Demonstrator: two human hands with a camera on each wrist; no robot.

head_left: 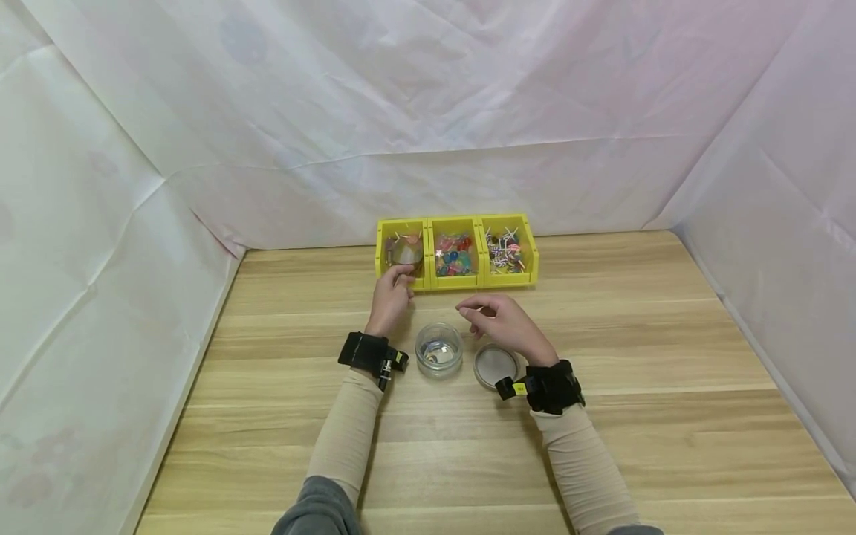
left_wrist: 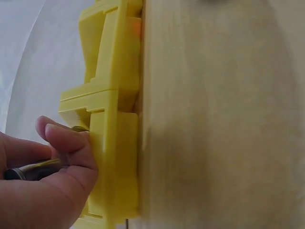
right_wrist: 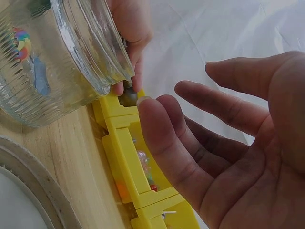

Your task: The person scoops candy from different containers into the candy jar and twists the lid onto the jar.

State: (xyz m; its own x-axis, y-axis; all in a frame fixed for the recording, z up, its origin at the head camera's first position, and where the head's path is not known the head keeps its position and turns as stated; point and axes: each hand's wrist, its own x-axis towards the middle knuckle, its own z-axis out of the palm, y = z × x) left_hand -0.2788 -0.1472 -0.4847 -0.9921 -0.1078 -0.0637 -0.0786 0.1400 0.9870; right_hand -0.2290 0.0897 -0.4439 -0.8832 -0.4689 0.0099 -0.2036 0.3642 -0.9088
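Observation:
My left hand (head_left: pixel 391 303) reaches to the front edge of the left compartment of the yellow bin set (head_left: pixel 456 282). Its thumb and fingers pinch a dark, shiny metal piece with a rounded end (left_wrist: pixel 40 169); fingers and bin wall hide the rest, so its kind is unclear. My right hand (head_left: pixel 504 324) hovers above the table near an open glass jar (head_left: pixel 438 371), fingers loosely bent with nothing between them. Through the jar's ribbed wall, a rainbow-coloured piece (right_wrist: pixel 22 44) and a blue piece (right_wrist: pixel 41 78) show. A round, silver-rimmed lid (head_left: pixel 495 366) lies right of the jar.
Colourful glossy beads (head_left: pixel 455 256) fill the middle compartment. Several small items with striped sticks (head_left: pixel 504 251) lie in the right one. The bins stand at the table's back edge, before a white cloth (head_left: pixel 468 186). Wood tabletop (head_left: pixel 267 371) extends to both sides.

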